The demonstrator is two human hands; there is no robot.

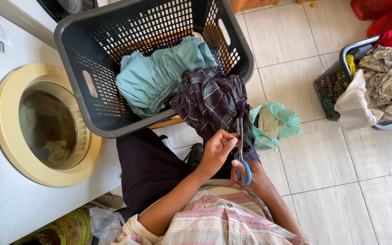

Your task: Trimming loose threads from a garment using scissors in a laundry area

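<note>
My left hand [217,149] pinches the hanging edge of a dark plaid garment [212,102] that spills out of a dark grey laundry basket [75,50]. My right hand [250,174] holds blue-handled scissors [241,154], blades pointing up against the plaid cloth just right of my left fingers. A teal garment [155,75] lies in the basket beside the plaid one. The basket rests on my lap, over dark trousers [148,170].
A front-loading washing machine with a round cream door [46,124] stands at left. A green plastic bag [275,122] lies on the tiled floor. A second grey basket [336,84] heaped with clothes sits at right. Red cloth [386,18] lies top right.
</note>
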